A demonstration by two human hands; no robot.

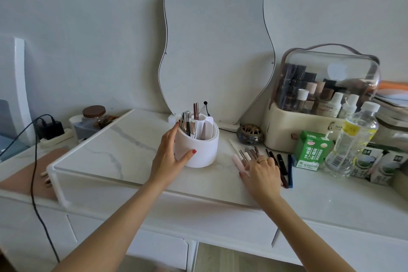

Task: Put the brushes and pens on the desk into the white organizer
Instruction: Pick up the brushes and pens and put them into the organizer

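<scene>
At the far left, off the task, a dark-lidded glass jar [94,117] stands behind the white-framed marble riser shelf [123,152] that forms the raised work surface. On that surface the left hand [169,157] cups the round white plastic organizer [199,150], fingers against its left wall and thumb across the front; its grip is a wide open curl around the tub, probably to steady it or turn a free compartment toward the items still to come. The organizer is divided into upright compartments around a central tube, and several silver and brown pens [189,125] already stand in the left and rear sections, tips up, while the right-hand section looks nearly empty.

To its right, the remaining pens and brushes [248,157] lie loose in a rough fan on the surface: pale pink and white sticks nearest the organizer, brown ones in the middle, black and dark blue ones [286,166] toward the right. The right hand [262,172] lies flat over the middle of this fan, fingers spread and holding nothing yet, seemingly to gather or pick one out. Just beyond stand a green drink carton [312,150] and a clear plastic bottle [351,139], near enough to be knocked by a careless sweep.
</scene>
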